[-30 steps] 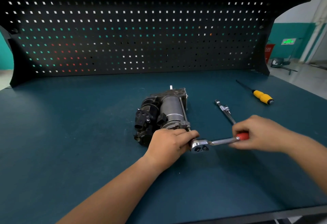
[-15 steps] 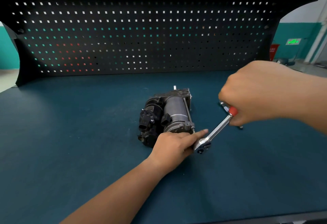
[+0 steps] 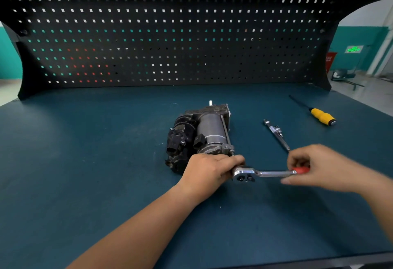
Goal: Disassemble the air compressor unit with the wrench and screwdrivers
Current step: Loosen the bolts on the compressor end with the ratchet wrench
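Centre of teal worktop [image 3: 85, 162]: grey-black metal air compressor unit [image 3: 202, 134] lay on its side. The left hand [image 3: 209, 169] clasped the head of a chrome, red-handled ratchet wrench [image 3: 272, 173] at its near end, and the right hand [image 3: 314, 167] gripped the handle. Risk – an off-axis pull could pop the wrench off & jolt the unit.

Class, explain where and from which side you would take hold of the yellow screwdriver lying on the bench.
I'd grip the yellow screwdriver by its thick handle, from above: it lies flat, handle nearer, thin black shaft pointing away to the left.
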Motion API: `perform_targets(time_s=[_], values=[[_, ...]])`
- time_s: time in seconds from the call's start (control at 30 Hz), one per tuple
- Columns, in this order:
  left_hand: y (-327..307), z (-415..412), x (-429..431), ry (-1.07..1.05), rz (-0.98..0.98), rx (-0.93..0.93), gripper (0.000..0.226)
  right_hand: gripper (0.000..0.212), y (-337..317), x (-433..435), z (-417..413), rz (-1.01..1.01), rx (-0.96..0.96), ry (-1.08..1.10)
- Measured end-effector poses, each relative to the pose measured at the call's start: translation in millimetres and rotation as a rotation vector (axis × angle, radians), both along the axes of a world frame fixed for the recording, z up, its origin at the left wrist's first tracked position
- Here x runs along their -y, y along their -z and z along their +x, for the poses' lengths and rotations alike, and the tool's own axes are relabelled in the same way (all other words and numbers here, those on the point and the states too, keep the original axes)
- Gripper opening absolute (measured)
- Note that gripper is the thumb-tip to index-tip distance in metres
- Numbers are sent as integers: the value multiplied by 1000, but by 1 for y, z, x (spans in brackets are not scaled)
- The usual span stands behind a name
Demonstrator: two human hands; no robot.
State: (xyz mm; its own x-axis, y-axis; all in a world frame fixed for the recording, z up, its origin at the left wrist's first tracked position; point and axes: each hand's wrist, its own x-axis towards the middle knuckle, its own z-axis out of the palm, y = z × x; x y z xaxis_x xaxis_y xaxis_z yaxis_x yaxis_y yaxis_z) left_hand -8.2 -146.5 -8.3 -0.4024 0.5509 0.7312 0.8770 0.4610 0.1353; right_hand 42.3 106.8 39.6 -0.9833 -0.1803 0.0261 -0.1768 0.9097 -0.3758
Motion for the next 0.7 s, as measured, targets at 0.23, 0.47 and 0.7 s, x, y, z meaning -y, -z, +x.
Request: perform_targets(time_s=[0.23, 0.47, 0.7], values=[[1, -1, 2, 16, 14, 31, 23, 37, 39, 7, 13, -263, -33, 31], [0, 1, 2, 11, 36, 45, 25, 33, 39, 9, 17, -243, -57, 25], [-2, 1, 2, 11, 26, -13, 26, 33, 8, -1, 8, 18, -21, -1]])
